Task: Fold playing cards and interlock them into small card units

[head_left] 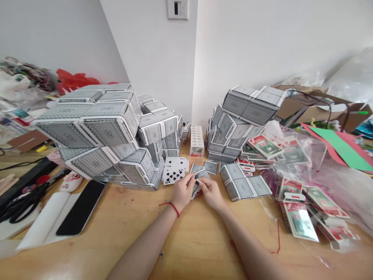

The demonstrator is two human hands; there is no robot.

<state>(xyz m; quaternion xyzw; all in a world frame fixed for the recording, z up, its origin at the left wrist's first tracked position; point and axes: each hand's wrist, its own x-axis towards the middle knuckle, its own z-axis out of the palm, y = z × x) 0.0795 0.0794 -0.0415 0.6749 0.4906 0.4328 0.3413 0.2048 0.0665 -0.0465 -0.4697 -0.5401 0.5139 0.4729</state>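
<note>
card (pixel 196 190) pinched in 2 hands (pixel 183 190) (pixel 212 193), partly covered, details hard to make out

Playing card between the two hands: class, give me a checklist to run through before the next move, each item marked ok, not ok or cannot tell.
1. Both hands at the card: left hand and right hand meet at a grey-backed playing card. Ok.
2. Exact fold under the fingers: partly hidden. Cannot tell.
3. Face-up spade cards close by: beside the left hand. Ok.
4. Smartphone away from both hands: well to the left. Ok.
5. Card boxes tidily stacked: scattered at right. Not ok.
6. Left folded-card stack firm: cannot tell.
</note>
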